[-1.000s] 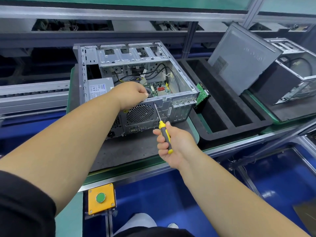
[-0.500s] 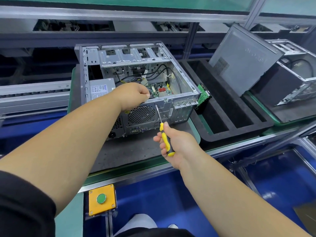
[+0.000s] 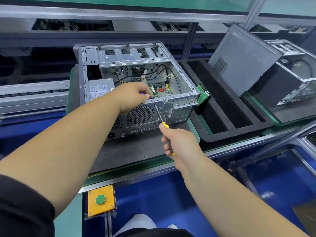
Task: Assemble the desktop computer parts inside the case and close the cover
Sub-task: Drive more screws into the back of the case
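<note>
An open silver computer case (image 3: 179, 74) lies on its side on a dark mat, its rear panel with the round fan grille (image 3: 140, 114) facing me. Inside show a green motherboard (image 3: 159, 91), black cables and a grey power supply (image 3: 100, 88). My left hand (image 3: 135, 95) reaches over the rear top edge into the case, fingers curled round a small part with a purple bit; what it is stays hidden. My right hand (image 3: 179, 142) grips a yellow-handled screwdriver (image 3: 159, 115), whose tip meets the rear panel's top edge right of the fan grille.
A green circuit card (image 3: 202, 96) leans at the case's right corner, above a black foam tray (image 3: 222, 106). A grey side cover (image 3: 242, 60) leans on a second open case (image 3: 294, 77) at the right. A yellow box with a green button (image 3: 100, 200) sits below the bench edge.
My right hand has moved the screwdriver up so its tip reaches the rear panel's top edge, and turned so its back hides most of the handle. My left hand stays inside the case.
</note>
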Demonstrator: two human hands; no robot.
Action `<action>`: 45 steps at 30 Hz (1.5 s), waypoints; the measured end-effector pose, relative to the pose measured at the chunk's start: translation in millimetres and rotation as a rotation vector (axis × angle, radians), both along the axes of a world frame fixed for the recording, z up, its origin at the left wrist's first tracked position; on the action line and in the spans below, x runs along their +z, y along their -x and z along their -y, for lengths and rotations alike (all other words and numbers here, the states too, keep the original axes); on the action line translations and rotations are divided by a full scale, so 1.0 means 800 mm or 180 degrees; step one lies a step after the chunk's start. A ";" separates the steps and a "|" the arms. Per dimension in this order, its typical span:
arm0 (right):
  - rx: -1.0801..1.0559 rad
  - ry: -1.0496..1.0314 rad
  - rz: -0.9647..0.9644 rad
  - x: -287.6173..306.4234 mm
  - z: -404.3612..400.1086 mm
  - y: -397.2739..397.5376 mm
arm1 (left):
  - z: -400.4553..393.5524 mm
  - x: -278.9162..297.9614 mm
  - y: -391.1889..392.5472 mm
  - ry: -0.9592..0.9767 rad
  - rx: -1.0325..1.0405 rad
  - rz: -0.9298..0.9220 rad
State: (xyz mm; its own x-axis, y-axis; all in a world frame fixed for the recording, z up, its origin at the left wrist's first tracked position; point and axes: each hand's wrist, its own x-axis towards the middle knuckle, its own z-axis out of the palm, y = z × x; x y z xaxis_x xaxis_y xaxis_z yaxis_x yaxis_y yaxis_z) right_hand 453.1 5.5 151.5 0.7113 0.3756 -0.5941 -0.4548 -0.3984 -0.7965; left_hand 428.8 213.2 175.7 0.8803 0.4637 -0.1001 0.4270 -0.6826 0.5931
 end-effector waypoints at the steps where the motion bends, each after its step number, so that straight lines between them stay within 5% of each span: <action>1: -0.0028 0.0111 0.0152 -0.001 -0.001 0.000 | 0.000 0.001 0.001 0.0033 -0.0037 0.0010; 3: -0.0013 0.0120 0.0078 -0.002 -0.002 0.000 | 0.001 0.003 0.001 0.0080 -0.0036 0.0042; 10: -0.0078 -0.0822 -0.1782 0.010 0.004 -0.009 | 0.004 0.004 0.001 0.0074 0.0028 0.0005; 13: -0.0059 -0.0843 -0.1657 0.015 0.006 -0.007 | 0.003 0.004 0.000 0.0128 0.0051 0.0022; 20: -0.0140 0.0050 -0.0081 0.001 -0.002 0.001 | 0.003 0.004 0.000 0.0110 0.0005 -0.0031; 27: -0.0062 -0.0752 -0.1745 0.009 -0.006 -0.003 | 0.001 0.002 -0.001 0.0070 0.0002 -0.0034; 38: 0.0027 -0.0079 -0.0638 0.006 -0.001 -0.002 | -0.002 -0.001 -0.002 0.0050 -0.0003 -0.0013; 45: -0.0029 -0.0534 -0.1527 0.012 -0.001 -0.009 | -0.001 0.000 -0.002 0.0055 0.0022 0.0005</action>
State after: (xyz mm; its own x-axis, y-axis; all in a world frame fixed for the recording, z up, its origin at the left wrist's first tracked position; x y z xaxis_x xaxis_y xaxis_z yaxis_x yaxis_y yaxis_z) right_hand 460.3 6.3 160.9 0.3767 0.4889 -0.7868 -0.7881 -0.2771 -0.5496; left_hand 430.7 214.3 175.6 0.8772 0.4681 -0.1067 0.4307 -0.6691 0.6056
